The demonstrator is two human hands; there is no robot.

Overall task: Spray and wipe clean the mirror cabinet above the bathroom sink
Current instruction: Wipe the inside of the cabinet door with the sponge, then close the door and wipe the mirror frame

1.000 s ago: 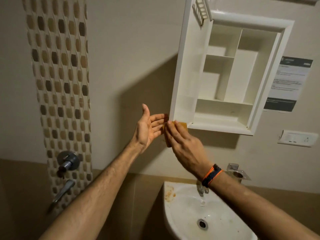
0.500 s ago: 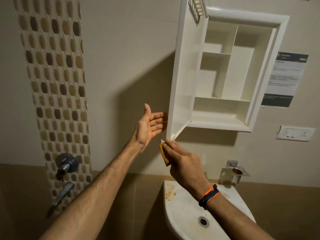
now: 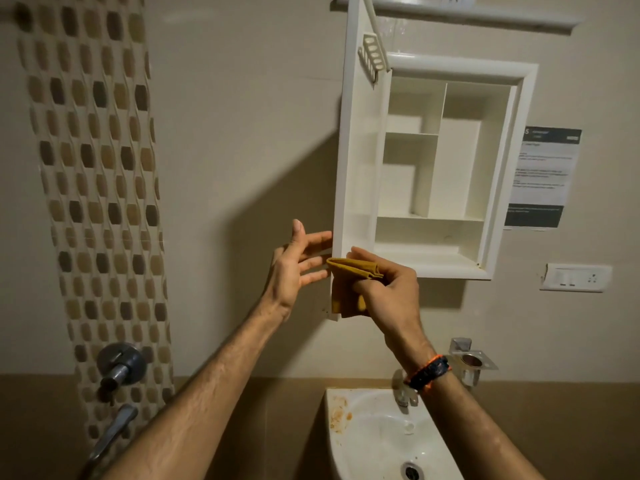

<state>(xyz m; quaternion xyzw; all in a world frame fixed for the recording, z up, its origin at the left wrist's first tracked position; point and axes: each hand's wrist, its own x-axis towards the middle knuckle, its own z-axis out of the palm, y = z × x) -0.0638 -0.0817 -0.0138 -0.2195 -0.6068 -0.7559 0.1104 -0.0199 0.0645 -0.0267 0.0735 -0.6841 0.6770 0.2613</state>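
Note:
The white cabinet [image 3: 498, 174] hangs on the wall with its door [image 3: 358, 161] swung open to the left, edge-on to me; the mirror face is hidden. Empty shelves show inside. My right hand [image 3: 388, 289] pinches a folded mustard-yellow cloth [image 3: 346, 289] against the door's lower corner. My left hand [image 3: 298, 268] stands flat with straight fingers, its fingertips at the door's outer side near the bottom edge.
A white sink [image 3: 381, 434] with a rusty stain and a tap [image 3: 403, 393] sits below. A wall tap [image 3: 119, 372] is at lower left, a metal cup holder [image 3: 471, 362], switch plate [image 3: 575, 277] and paper notice [image 3: 543, 174] at right. A shelf [image 3: 467, 13] runs above.
My view dropped away from the cabinet. The right hand came off the door's bottom edge, then rose again with more of the cloth showing. The left hand stayed at the door.

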